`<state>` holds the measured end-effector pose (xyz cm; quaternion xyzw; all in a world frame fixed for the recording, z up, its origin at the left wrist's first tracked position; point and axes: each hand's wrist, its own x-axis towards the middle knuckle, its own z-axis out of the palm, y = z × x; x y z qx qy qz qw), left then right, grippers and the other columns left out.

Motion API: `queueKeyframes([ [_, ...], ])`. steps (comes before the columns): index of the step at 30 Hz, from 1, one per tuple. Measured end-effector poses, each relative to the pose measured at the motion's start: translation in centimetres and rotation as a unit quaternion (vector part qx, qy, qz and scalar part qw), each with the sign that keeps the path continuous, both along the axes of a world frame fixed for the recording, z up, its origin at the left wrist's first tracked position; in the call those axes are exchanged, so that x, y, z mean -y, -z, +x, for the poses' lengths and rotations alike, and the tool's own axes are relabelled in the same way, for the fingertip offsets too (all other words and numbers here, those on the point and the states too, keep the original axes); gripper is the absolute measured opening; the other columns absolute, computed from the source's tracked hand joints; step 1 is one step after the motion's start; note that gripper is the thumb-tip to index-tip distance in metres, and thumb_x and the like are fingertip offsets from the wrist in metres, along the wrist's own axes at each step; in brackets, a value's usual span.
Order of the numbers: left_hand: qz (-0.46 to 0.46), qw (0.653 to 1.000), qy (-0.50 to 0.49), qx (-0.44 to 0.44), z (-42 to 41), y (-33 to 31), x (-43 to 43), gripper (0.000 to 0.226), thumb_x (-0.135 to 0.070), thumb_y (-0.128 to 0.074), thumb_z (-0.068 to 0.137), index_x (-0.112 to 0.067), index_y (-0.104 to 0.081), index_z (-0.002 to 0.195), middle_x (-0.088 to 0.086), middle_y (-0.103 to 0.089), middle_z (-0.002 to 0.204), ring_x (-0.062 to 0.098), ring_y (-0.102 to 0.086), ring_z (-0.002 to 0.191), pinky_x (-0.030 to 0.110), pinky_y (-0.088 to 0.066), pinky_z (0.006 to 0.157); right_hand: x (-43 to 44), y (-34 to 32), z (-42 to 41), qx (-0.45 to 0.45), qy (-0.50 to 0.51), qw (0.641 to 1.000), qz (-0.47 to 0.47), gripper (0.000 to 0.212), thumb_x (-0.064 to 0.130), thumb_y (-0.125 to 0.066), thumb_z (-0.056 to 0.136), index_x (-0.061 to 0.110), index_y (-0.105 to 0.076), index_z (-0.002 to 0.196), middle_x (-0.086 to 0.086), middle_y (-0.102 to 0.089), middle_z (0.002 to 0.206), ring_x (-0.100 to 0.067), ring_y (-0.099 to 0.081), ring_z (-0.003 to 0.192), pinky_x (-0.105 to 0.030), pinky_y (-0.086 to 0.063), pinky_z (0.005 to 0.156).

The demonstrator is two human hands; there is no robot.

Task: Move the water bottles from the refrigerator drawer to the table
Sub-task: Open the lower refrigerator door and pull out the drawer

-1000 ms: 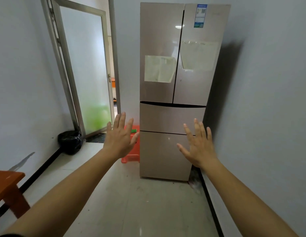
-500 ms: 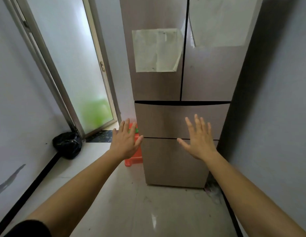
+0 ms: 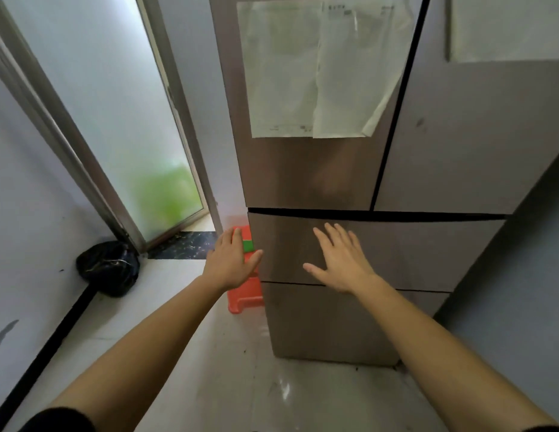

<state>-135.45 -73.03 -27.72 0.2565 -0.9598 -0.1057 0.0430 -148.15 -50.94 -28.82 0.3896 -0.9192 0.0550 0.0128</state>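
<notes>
- Both my hands are empty, fingers straight and spread. The left hand [image 3: 231,263] is at the left edge of the upper drawer [image 3: 428,254], and the right hand [image 3: 340,263] is in front of its face. Whether they touch it or sit just off it, I cannot tell.
- No bottles are in sight. The upper drawer and the lower drawer [image 3: 334,322] of the fridge [image 3: 303,173] are both shut, so I judge the bottles sit inside one; which, I cannot say. The table is out of view.
- No handle shows on the drawer front. The dark gap along its top edge looks like the place to hook fingers and pull.
- I expect full bottles to be weighty, cold and possibly slick, with thin walls that give under a squeeze. I'd wrap a hand round the mid-body, or take the neck under the cap.
- A stool [image 3: 244,299] stands just left of the fridge, by my left hand.
</notes>
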Motion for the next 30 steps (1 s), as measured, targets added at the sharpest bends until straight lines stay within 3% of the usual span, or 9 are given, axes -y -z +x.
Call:
queueKeyframes([
  [5, 0.122, 0.992, 0.039, -0.013, -7.4, 3.0, 5.9, 0.086, -0.068, -0.048, 0.088, -0.017, -0.023, 0.152, 0.01, -0.033, 0.155, 0.033, -0.036, 0.14, 0.053, -0.037, 0.111, 4.4, 2.4, -3.6, 0.02, 0.059, 0.998, 0.016, 0.087, 0.063, -0.04, 0.095, 0.017, -0.004, 0.159, -0.012, 0.001, 0.166, -0.03, 0.004, 0.152, -0.048, -0.004, 0.123],
  [8, 0.177, 0.981, 0.066, -0.051, -10.4, 5.0, 8.6, 0.074, -0.059, -0.059, 0.087, -0.012, -0.035, 0.139, 0.01, -0.049, 0.138, 0.029, -0.053, 0.123, 0.044, -0.049, 0.099, 6.6, 3.6, -4.8, 0.021, 0.089, 0.995, 0.029, 0.087, 0.056, -0.044, 0.096, 0.016, 0.001, 0.159, -0.014, -0.003, 0.165, -0.034, 0.002, 0.151, -0.049, -0.002, 0.123],
  [11, 0.224, 0.969, 0.078, -0.068, -12.1, 6.1, 10.2, 0.061, -0.055, -0.062, 0.088, -0.016, -0.035, 0.127, 0.005, -0.064, 0.12, 0.025, -0.067, 0.099, 0.042, -0.057, 0.084, 8.6, 4.5, -5.0, 0.024, 0.138, 0.989, 0.044, 0.094, 0.057, -0.05, 0.092, 0.015, 0.005, 0.157, -0.015, -0.002, 0.163, -0.037, 0.003, 0.15, -0.051, 0.0, 0.121],
  [13, 0.231, 0.966, 0.093, -0.066, -12.8, 6.7, 11.0, 0.059, -0.059, -0.06, 0.087, -0.019, -0.037, 0.123, 0.002, -0.068, 0.11, 0.024, -0.069, 0.088, 0.045, -0.06, 0.077, 9.5, 4.8, -4.9, 0.015, 0.164, 0.984, 0.061, 0.099, 0.058, -0.053, 0.09, 0.014, 0.005, 0.157, -0.016, -0.003, 0.161, -0.039, 0.003, 0.149, -0.054, 0.0, 0.12],
  [17, 0.241, 0.962, 0.108, -0.072, -13.3, 7.0, 11.7, 0.058, -0.066, -0.061, 0.082, -0.024, -0.044, 0.119, -0.002, -0.07, 0.11, 0.023, -0.069, 0.097, 0.044, -0.059, 0.082, 10.0, 4.7, -4.9, -0.002, 0.185, 0.981, 0.063, 0.096, 0.056, -0.057, 0.087, 0.014, -0.005, 0.156, -0.017, -0.013, 0.157, -0.039, -0.006, 0.147, -0.055, -0.006, 0.119],
  [20, 0.23, 0.965, 0.108, -0.071, -12.9, 6.5, 11.6, 0.07, -0.076, -0.055, 0.075, -0.022, -0.045, 0.119, 0.0, -0.071, 0.108, 0.025, -0.069, 0.095, 0.045, -0.059, 0.081, 10.1, 4.1, -4.8, -0.022, 0.189, 0.981, 0.036, 0.084, 0.057, -0.056, 0.087, 0.016, -0.022, 0.152, -0.017, -0.029, 0.147, -0.037, -0.022, 0.14, -0.052, -0.018, 0.117],
  [23, 0.193, 0.972, 0.12, -0.056, -10.3, 6.0, 10.6, 0.079, -0.083, -0.046, 0.069, -0.02, -0.046, 0.117, 0.0, -0.072, 0.101, 0.022, -0.069, 0.087, 0.044, -0.06, 0.076, 9.5, 4.1, -3.6, -0.059, 0.2, 0.978, -0.018, 0.068, 0.065, -0.046, 0.088, 0.018, -0.043, 0.136, -0.015, -0.043, 0.13, -0.035, -0.037, 0.125, -0.051, -0.032, 0.105],
  [30, 0.14, 0.973, 0.151, -0.099, 0.0, 7.1, 3.2, 0.06, -0.069, -0.056, 0.083, -0.021, -0.046, 0.117, -0.001, -0.068, 0.103, 0.02, -0.068, 0.087, 0.032, -0.055, 0.073, 2.5, 5.3, 3.0, -0.042, 0.166, 0.983, -0.06, 0.063, 0.064, -0.029, 0.092, 0.019, -0.048, 0.132, -0.013, -0.045, 0.135, -0.032, -0.032, 0.134, -0.05, -0.039, 0.102],
])
